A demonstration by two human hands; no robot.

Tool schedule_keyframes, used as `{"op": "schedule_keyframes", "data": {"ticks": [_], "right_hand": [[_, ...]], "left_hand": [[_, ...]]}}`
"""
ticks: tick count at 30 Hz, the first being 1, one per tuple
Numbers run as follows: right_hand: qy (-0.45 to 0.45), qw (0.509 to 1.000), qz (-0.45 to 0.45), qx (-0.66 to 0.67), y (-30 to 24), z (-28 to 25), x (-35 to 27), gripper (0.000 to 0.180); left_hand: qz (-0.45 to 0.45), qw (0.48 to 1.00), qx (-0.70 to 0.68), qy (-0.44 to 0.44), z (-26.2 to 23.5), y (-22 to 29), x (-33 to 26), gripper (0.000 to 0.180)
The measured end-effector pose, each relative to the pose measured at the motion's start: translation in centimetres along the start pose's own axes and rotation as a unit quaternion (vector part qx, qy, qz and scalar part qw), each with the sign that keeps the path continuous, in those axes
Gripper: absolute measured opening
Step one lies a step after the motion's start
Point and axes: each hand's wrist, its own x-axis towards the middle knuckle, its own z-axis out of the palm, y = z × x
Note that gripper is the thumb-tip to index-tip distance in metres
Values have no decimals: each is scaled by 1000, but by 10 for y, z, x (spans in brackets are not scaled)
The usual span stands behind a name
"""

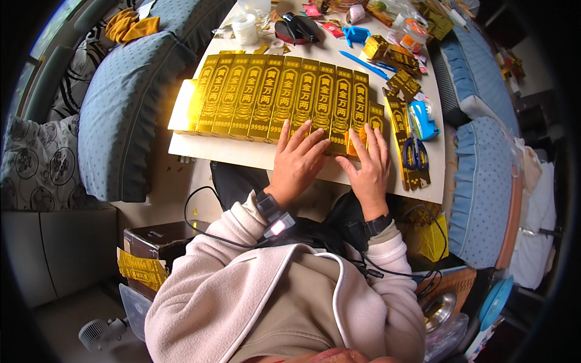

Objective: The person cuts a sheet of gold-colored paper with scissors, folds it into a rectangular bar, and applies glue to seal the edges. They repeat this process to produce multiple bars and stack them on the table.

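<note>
A row of long gold boxes point(266, 91) with dark printing lies side by side on the white table, near its front edge. My left hand point(301, 160) rests its spread fingertips on the near ends of several boxes right of the row's middle. At the right end sits a shorter-looking gold box point(376, 114), set nearer to me than its neighbours. My right hand point(370, 169) lies with outstretched fingers on the near end there, thumb pointing towards my left hand. A bit of orange shows under its fingers; what it is, I cannot tell.
Right of the row are gold card strips point(396, 127), dark-handled scissors point(415, 154) and a blue tape dispenser point(425, 121). Behind lie blue pens point(363, 64), gold scraps point(404, 83), a lidded jar point(413, 35) and a white roll point(244, 29). Blue-covered seats point(130, 109) flank the table.
</note>
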Motion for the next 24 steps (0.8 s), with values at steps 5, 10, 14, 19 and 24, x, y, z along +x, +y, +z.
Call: {"op": "schedule_keyframes", "data": {"ticks": [5, 10, 14, 19, 24], "right_hand": [[18, 999, 4, 27, 10, -10, -3, 64], [10, 1000, 5, 28, 13, -8, -7, 57], [15, 999, 11, 38, 13, -5, -8, 52], [24, 998, 4, 52, 14, -4, -9, 51], [19, 999, 4, 47, 14, -4, -10, 51]], "left_hand": [[31, 999, -11, 6, 0, 3, 5, 42], [47, 999, -8, -4, 5, 7, 10, 41], [60, 998, -11, 3, 10, 7, 13, 40], [59, 998, -10, -2, 13, 6, 11, 41], [59, 998, -7, -6, 13, 5, 11, 43]]}}
